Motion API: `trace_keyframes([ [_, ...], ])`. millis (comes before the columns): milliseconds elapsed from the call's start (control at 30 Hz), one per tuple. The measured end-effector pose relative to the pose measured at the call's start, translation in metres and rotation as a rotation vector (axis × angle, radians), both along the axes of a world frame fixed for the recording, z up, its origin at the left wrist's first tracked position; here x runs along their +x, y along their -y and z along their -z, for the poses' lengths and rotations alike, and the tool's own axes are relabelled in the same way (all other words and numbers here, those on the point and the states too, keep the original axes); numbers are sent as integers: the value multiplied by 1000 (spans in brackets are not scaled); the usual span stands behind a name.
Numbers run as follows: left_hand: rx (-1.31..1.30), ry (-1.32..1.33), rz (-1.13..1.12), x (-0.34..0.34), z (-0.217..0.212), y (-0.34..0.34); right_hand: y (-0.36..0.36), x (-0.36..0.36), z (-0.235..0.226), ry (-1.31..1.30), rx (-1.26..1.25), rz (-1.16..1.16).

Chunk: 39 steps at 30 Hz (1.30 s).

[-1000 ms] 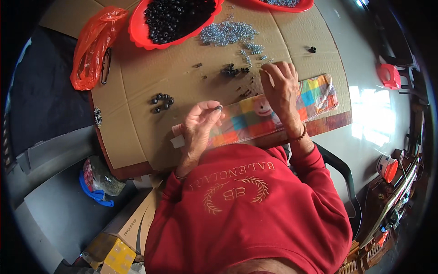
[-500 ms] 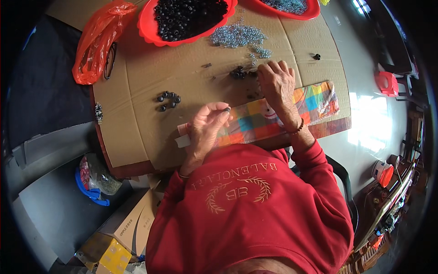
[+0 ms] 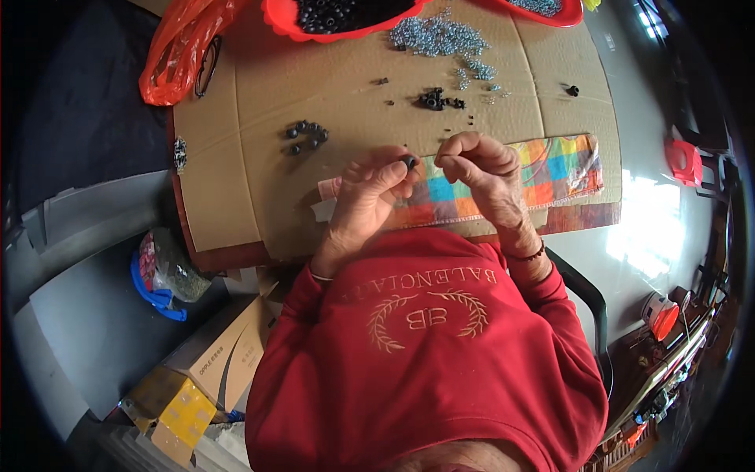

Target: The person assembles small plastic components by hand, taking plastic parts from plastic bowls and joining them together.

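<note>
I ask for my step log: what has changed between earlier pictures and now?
The right hand moved back from the black bead pile, toward the left hand; whether it grips anything is unclear. The left hand still holds a black bead; the arc of black beads stayed put.

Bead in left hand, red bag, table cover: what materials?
Bead in the left hand: plastic or painted wood, can't tell; dark, rounded, smooth-looking.
Red bag: likely thin plastic film; glossy highlights, crinkles, partly see-through.
Table cover: probably corrugated cardboard; matte brown, straight fold creases.

Anything between the right fingers (image 3: 465, 143) is too small to tell.
</note>
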State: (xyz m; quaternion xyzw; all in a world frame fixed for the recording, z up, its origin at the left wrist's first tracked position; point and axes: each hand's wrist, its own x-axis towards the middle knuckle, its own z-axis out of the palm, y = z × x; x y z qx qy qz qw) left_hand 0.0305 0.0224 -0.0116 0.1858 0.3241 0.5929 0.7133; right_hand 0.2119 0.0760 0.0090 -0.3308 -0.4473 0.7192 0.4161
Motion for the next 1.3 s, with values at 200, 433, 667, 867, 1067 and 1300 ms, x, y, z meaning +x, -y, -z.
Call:
trace_keyframes([
  [200, -45, 61, 20, -3, -5, 4, 12, -21, -1, -126, 0, -8],
  [433, -69, 107, 45, -2, -5, 5, 15, -28, 5, -85, 102, 17],
  [667, -115, -4, 195, -10, -6, 16, 21, -11, 5, -193, -308, -242],
  [867, -63, -89, 280, -5, 5, 19, 21, -3, -4, -138, -361, -279],
  [1067, -136, 219, 174, -1, 11, 22, 27, -2, 6, 90, -22, -129],
  [1300, -130, 314, 113, -10, 25, 16, -8, 8, 31, 879, 767, 304],
])
